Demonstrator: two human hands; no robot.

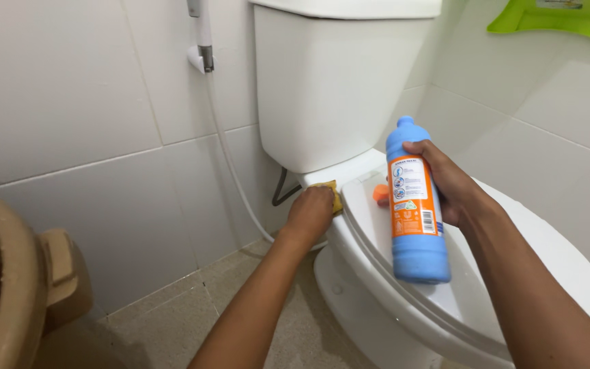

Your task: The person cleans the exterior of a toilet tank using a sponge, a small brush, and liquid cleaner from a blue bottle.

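My right hand grips a blue plastic bottle with an orange label, held upright above the closed white toilet lid. A small orange cap lies on the lid just left of the bottle. My left hand presses a yellow sponge against the toilet's back left edge, under the white tank. Most of the sponge is hidden by my fingers.
A white spray hose hangs on the tiled wall left of the tank. A tan plastic bin stands at the left edge. A green shelf is mounted at the top right. Beige speckled floor lies below.
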